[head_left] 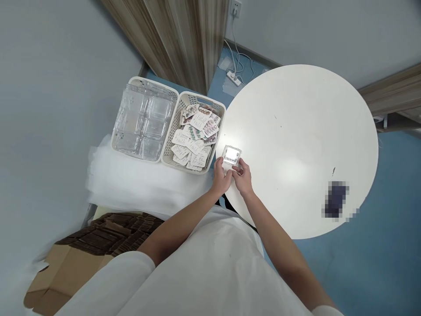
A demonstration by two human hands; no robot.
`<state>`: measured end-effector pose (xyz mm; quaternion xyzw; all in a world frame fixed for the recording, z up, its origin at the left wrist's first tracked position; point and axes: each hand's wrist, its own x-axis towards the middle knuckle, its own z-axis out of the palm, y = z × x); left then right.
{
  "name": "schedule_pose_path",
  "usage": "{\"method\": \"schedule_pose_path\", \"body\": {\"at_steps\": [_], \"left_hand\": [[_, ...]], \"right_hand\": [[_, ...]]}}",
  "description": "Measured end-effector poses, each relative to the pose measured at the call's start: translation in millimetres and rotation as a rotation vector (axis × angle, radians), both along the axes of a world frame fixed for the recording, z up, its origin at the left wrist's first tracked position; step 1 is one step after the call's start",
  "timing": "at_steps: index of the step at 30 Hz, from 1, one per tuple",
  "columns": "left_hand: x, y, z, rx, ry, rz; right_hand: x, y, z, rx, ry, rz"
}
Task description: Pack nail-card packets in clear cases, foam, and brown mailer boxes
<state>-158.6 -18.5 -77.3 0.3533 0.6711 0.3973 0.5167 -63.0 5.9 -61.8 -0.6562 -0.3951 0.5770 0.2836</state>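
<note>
A small clear plastic box is at the left edge of the round white table. Something white with a few dark spots shows through it. My left hand grips the near left corner of the box with its fingertips. At the near right corner, my right hand has its fingers bent against the box. The two thumbs almost meet just below it. Close by on the left stands a white perforated basket, full of printed cards, some with rows of coloured pieces.
Another white basket holds clear plastic boxes. White wrapping sheet lies before the baskets, with a cardboard carton nearer me. A blurred dark object rests on the table's right. A power strip lies on the floor.
</note>
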Motion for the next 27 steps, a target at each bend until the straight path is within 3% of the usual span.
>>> {"method": "schedule_pose_path", "body": {"at_steps": [6, 15, 20, 27], "left_hand": [[1.0, -2.5, 0.9, 0.023, -0.008, 0.014], [9.6, -25.9, 2.5, 0.023, 0.021, 0.062], [9.6, -61.7, 5.4, -0.011, 0.105, 0.105], [1.5, -138.4, 12.9, -0.228, 0.306, 0.161]], "right_hand": [[4.0, -5.1, -3.9, 0.028, 0.029, 0.04], [23.9, -38.1, 10.8, 0.013, 0.091, 0.091], [50.9, -71.7, 21.6, -0.051, 0.121, 0.163], [90.2, -111.7, 22.1, -0.084, 0.16, 0.255]]}}
